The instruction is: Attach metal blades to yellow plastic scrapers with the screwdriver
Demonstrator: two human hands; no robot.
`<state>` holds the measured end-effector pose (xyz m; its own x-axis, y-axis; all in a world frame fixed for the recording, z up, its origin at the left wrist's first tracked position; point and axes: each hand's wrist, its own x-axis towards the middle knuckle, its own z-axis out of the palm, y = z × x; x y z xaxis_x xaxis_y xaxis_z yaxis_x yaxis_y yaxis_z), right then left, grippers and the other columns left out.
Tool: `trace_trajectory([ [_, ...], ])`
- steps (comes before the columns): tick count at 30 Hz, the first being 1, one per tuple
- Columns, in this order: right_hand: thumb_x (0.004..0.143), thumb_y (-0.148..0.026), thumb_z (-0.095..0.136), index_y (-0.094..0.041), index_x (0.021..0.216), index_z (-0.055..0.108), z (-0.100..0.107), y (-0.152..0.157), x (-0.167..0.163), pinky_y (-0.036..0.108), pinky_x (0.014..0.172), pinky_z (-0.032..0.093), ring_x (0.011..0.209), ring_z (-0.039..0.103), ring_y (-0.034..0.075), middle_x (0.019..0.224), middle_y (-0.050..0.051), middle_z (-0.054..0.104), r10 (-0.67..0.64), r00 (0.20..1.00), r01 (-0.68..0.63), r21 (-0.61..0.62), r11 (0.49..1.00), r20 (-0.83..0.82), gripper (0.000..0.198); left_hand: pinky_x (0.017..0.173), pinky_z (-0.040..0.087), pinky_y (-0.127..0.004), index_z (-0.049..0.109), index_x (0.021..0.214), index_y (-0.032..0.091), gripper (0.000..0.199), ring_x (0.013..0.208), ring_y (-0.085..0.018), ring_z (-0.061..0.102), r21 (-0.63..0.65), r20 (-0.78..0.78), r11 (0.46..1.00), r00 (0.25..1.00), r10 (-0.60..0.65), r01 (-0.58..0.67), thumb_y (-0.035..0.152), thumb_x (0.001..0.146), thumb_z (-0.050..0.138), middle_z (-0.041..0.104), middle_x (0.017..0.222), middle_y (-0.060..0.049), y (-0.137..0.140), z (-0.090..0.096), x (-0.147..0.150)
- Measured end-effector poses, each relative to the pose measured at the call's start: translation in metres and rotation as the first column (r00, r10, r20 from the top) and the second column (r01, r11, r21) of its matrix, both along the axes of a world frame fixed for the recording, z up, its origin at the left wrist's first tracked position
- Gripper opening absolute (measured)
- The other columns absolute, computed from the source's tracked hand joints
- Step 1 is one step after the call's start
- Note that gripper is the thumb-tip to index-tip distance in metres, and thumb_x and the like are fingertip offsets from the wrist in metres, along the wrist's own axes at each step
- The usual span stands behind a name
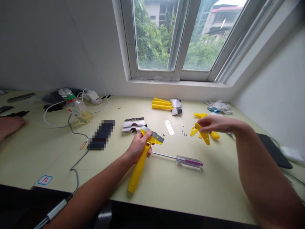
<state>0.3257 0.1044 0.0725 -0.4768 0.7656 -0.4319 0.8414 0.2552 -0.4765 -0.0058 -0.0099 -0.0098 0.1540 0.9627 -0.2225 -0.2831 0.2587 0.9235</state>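
My left hand (pixel 137 149) grips a yellow-handled scraper (pixel 139 168) near its head, where a grey metal blade (pixel 157 137) lies on the yellow plastic. On the right, my right hand (pixel 211 123) pinches a flat yellow triangular plastic piece (pixel 204 136) above the table. More yellow plastic parts (pixel 200 115) lie around and under that hand. Just right of my left hand, a screwdriver (pixel 189 161) with a clear and purple handle rests on the table. Beyond it are a loose metal blade (pixel 169 127) and several small screws (pixel 184 134).
Several yellow handles (pixel 162 104) lie beside the window wall. White cardboard packaging (pixel 133 125) sits behind my left hand. Leftward are a blurred-out black object (pixel 101 136), cables and a bottle (pixel 79 109). White gloves (pixel 219 106) lie back right. Another person's hand (pixel 11 125) rests far left.
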Motion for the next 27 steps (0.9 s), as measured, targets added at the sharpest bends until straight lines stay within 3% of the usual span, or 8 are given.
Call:
trace_trajectory([
  [2, 0.074, -0.044, 0.065, -0.017, 0.079, 0.064, 0.011, -0.008, -0.005, 0.028, 0.060, 0.043, 0.070, 0.059, 0.019, 0.081, 0.006, 0.066, 0.027, 0.994, -0.027, 0.005, 1.000, -0.107, 0.028, 0.029, 0.039, -0.017, 0.052, 0.084, 0.015, 0.041, 0.037, -0.009, 0.053, -0.008, -0.007, 1.000, 1.000, -0.007, 0.007, 0.054, 0.081, 0.063, 0.060, 0.070, -0.002, 0.000, 0.000, 0.000],
  [6, 0.078, -0.045, 0.065, -0.018, 0.098, 0.063, 0.022, -0.022, -0.016, 0.030, 0.067, 0.049, 0.078, 0.063, 0.021, 0.090, 0.008, 0.068, 0.014, 0.962, -0.022, -0.026, 0.999, -0.272, 0.033, 0.029, 0.038, -0.017, 0.052, 0.084, 0.015, 0.041, 0.037, -0.009, 0.053, -0.024, -0.013, 1.000, 1.000, -0.009, 0.009, 0.054, 0.082, 0.063, 0.060, 0.070, -0.002, 0.000, 0.000, 0.001],
  [10, 0.079, -0.043, 0.066, -0.019, 0.091, 0.061, 0.026, -0.034, -0.029, 0.028, 0.060, 0.050, 0.072, 0.063, 0.018, 0.087, 0.006, 0.067, 0.030, 0.932, -0.013, 0.049, 0.999, -0.361, 0.028, 0.029, 0.039, -0.017, 0.051, 0.084, 0.015, 0.041, 0.037, -0.009, 0.053, -0.030, -0.015, 0.999, 1.000, -0.018, 0.018, 0.055, 0.082, 0.061, 0.059, 0.070, -0.002, 0.000, 0.000, 0.002],
  [17, 0.082, -0.043, 0.061, -0.021, 0.120, 0.066, 0.020, -0.037, -0.061, 0.025, 0.058, 0.049, 0.076, 0.066, 0.018, 0.088, 0.006, 0.071, 0.092, 0.940, -0.071, 0.077, 0.995, -0.329, 0.044, 0.030, 0.038, -0.018, 0.050, 0.085, 0.016, 0.040, 0.037, -0.009, 0.053, -0.044, 0.004, 0.998, 0.999, -0.033, 0.033, 0.055, 0.082, 0.061, 0.059, 0.071, -0.001, 0.000, -0.001, 0.001],
  [21, 0.078, -0.042, 0.064, -0.020, 0.106, 0.074, 0.010, -0.029, -0.065, 0.024, 0.056, 0.048, 0.073, 0.065, 0.018, 0.083, 0.005, 0.073, 0.081, 0.964, -0.059, 0.092, 0.994, -0.252, 0.037, 0.031, 0.039, -0.019, 0.051, 0.085, 0.017, 0.041, 0.038, -0.011, 0.054, -0.072, 0.077, 0.996, 0.996, -0.046, 0.051, 0.058, 0.083, 0.057, 0.058, 0.070, 0.000, 0.000, -0.003, 0.000],
  [25, 0.075, -0.038, 0.066, -0.019, 0.086, 0.071, -0.002, -0.022, -0.068, 0.025, 0.057, 0.049, 0.072, 0.066, 0.019, 0.081, 0.005, 0.073, -0.079, 0.961, 0.128, 0.173, 0.977, -0.263, 0.022, 0.032, 0.039, -0.020, 0.053, 0.085, 0.016, 0.044, 0.040, -0.011, 0.054, -0.130, 0.143, 0.988, 0.987, -0.069, 0.088, 0.060, 0.084, 0.051, 0.056, 0.069, 0.000, 0.002, -0.005, -0.001],
  [27, 0.075, -0.037, 0.066, -0.019, 0.085, 0.066, -0.008, -0.022, -0.074, 0.027, 0.061, 0.052, 0.074, 0.068, 0.019, 0.082, 0.006, 0.073, -0.138, 0.931, 0.196, 0.142, 0.970, -0.338, 0.020, 0.032, 0.040, -0.021, 0.054, 0.087, 0.015, 0.048, 0.040, -0.012, 0.054, -0.182, 0.165, 0.976, 0.983, -0.087, 0.117, 0.063, 0.084, 0.048, 0.052, 0.065, 0.001, 0.002, -0.006, -0.001],
])
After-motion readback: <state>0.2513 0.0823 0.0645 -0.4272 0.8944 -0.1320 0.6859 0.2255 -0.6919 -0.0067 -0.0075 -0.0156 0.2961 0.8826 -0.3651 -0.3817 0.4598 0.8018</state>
